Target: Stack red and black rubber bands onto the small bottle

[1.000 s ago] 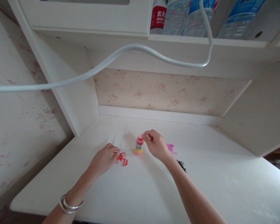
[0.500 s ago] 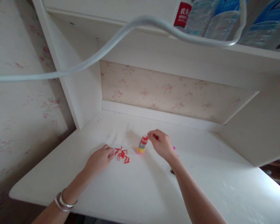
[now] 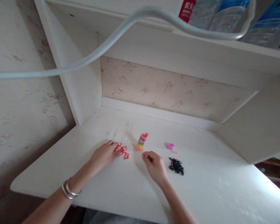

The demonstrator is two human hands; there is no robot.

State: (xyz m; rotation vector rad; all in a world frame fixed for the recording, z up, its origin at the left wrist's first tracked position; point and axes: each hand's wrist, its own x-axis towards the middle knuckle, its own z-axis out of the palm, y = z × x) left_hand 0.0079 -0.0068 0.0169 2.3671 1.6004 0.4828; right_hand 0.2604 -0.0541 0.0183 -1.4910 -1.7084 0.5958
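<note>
Red bands [image 3: 124, 150]: in a loose pile on the white table [image 3: 121, 189], left of the bottle [image 3: 142, 141] — likely feather-light, soft and stretchy, best pinched singly by one edge of the loop.
Left hand [image 3: 103, 155]: fingertips touching the pile, spread narrow; whether they grip a band cannot be told.
Right hand [image 3: 156, 166]: thumb and forefinger drawn together, near the bottle but apart from it; anything between them is too small to make out.
Bottle: upright, red bands at its mouth — probably light and easily tipped, best steadied around its middle.
Black bands [image 3: 176, 166]: heaped near the pink cap [image 3: 170, 147], probably just as springy.
</note>
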